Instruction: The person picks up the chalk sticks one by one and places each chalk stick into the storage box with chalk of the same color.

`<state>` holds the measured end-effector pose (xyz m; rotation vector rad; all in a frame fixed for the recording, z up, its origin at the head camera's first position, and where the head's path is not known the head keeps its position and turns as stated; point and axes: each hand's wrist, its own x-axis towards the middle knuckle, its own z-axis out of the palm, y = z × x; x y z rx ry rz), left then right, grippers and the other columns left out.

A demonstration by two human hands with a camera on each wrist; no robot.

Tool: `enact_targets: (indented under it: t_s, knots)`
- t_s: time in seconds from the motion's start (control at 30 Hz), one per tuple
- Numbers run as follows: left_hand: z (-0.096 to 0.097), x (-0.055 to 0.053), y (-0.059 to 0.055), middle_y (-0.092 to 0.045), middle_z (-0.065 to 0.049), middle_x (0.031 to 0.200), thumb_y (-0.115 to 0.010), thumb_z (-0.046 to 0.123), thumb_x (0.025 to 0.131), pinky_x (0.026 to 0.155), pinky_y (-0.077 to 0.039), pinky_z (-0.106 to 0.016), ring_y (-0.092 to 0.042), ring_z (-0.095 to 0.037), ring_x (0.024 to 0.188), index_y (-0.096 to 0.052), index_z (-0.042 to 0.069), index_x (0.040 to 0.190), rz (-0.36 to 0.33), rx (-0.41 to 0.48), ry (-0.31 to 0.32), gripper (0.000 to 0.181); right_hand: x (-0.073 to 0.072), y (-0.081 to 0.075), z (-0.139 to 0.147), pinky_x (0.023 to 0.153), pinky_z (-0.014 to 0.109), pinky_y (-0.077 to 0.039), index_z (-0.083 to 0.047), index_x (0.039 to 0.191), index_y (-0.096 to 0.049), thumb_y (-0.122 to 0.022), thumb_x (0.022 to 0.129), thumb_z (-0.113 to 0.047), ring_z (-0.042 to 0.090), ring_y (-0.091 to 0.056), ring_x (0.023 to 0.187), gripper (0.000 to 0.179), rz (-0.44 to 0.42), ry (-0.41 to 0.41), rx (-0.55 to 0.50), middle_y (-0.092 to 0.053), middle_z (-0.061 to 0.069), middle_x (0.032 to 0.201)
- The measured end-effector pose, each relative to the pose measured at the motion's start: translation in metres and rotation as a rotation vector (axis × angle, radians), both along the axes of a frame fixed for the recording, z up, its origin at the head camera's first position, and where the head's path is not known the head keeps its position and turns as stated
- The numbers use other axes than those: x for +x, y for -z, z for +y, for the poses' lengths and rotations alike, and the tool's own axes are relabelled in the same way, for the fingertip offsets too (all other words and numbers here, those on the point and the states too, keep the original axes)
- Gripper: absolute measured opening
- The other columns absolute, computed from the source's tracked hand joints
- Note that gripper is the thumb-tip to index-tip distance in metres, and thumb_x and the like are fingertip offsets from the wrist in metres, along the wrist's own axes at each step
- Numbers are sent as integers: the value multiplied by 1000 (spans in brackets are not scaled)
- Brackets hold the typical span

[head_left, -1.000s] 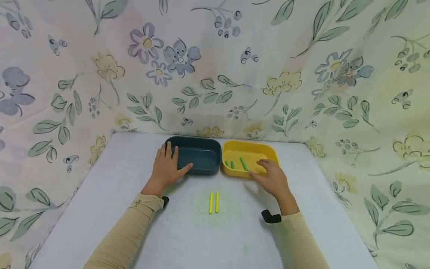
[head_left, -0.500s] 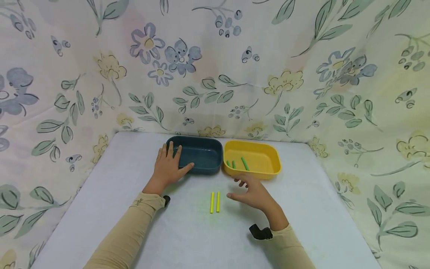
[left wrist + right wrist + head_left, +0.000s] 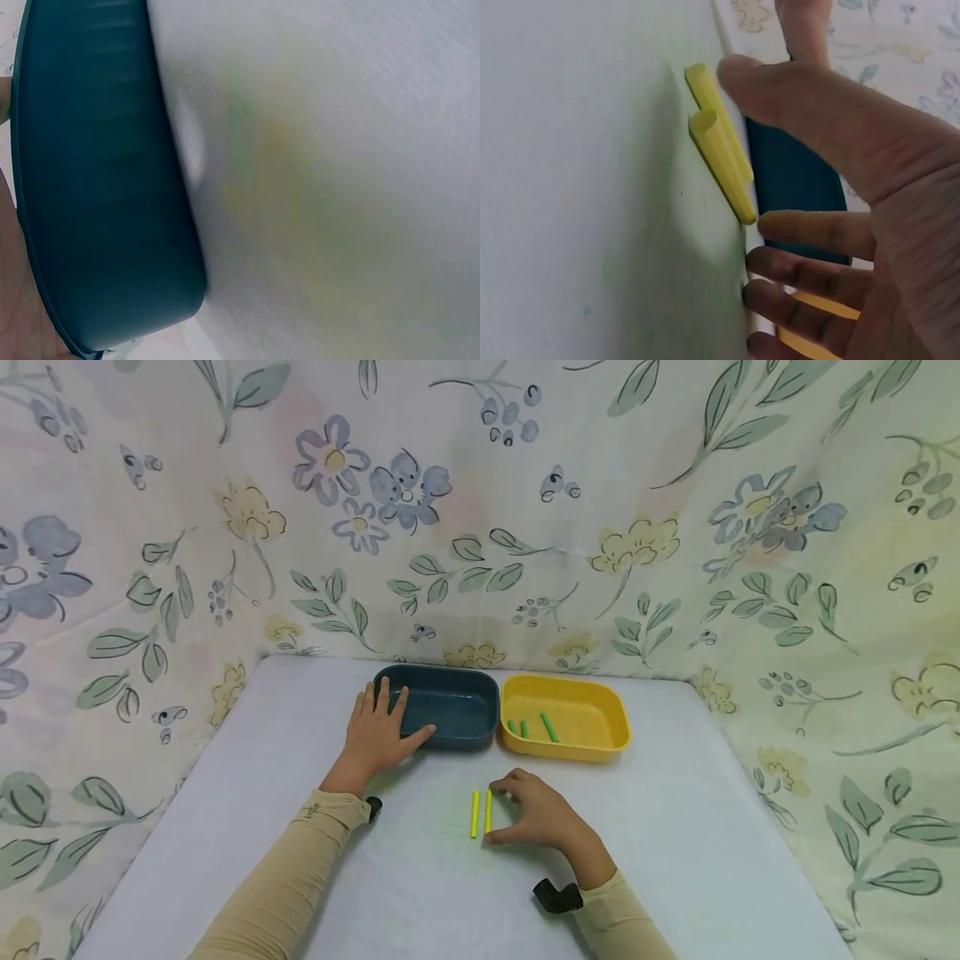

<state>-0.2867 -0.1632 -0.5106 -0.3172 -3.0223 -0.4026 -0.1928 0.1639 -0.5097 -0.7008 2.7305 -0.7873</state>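
Note:
Two yellow sticks point(image 3: 474, 812) lie side by side on the white table, in front of the trays. My right hand point(image 3: 495, 814) is down at the right stick point(image 3: 488, 810); index fingertip touches its far end, thumb its near end, and the stick still lies on the table. The right wrist view shows both sticks point(image 3: 720, 150) between thumb point(image 3: 739, 71) and fingers point(image 3: 780, 225). My left hand point(image 3: 378, 735) rests flat on the left front corner of the empty dark blue tray point(image 3: 450, 702), fingers straight over its rim. The left wrist view shows that tray's wall point(image 3: 97, 187).
A yellow tray point(image 3: 600, 727) stands right of the blue one, touching it, with three green sticks point(image 3: 548, 727) inside. Floral cloth point(image 3: 480, 527) walls off the table's back and both sides. The white table surface point(image 3: 690, 835) extends around the hands.
My right hand left the yellow tray's front rim, moved back toward me and to the left, and came down on the right yellow stick. The left hand has stayed on the blue tray.

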Motion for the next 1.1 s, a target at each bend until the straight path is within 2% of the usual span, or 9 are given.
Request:
enact_targets:
  t_s: [0.23,0.6,0.9,1.1]
  knots:
    - [2,3,-4,-5,-27,177,-44,83,96,133,-1,-64,4,-51,164,-24,12,171,-2,10,-8,105,2,0,-2,94,38,-55,-19,138,-71,-94,72,-59,12,-56,108,80,17,9,19,-62,-4,125]
    - [3,3,-4,-5,-27,177,-45,83,96,133,-3,-65,4,-52,164,-25,12,170,8,5,-9,104,0,4,-4,90,35,-55,-22,132,-73,-94,72,-60,11,-56,105,74,45,22,53,-62,-6,121]
    - [3,5,-6,-8,-29,176,-43,84,96,132,-5,-66,1,-54,163,-27,11,170,8,2,-4,104,0,4,-5,95,39,-56,-21,131,-73,-92,73,-61,11,-58,109,73,44,30,55,-64,-7,124]
    - [4,7,-9,-10,-29,176,-48,80,97,132,-5,-66,0,-53,163,-28,11,169,14,7,-7,103,2,2,-6,87,35,-56,-21,135,-71,-91,75,-61,11,-62,102,74,72,43,29,-68,-7,120]
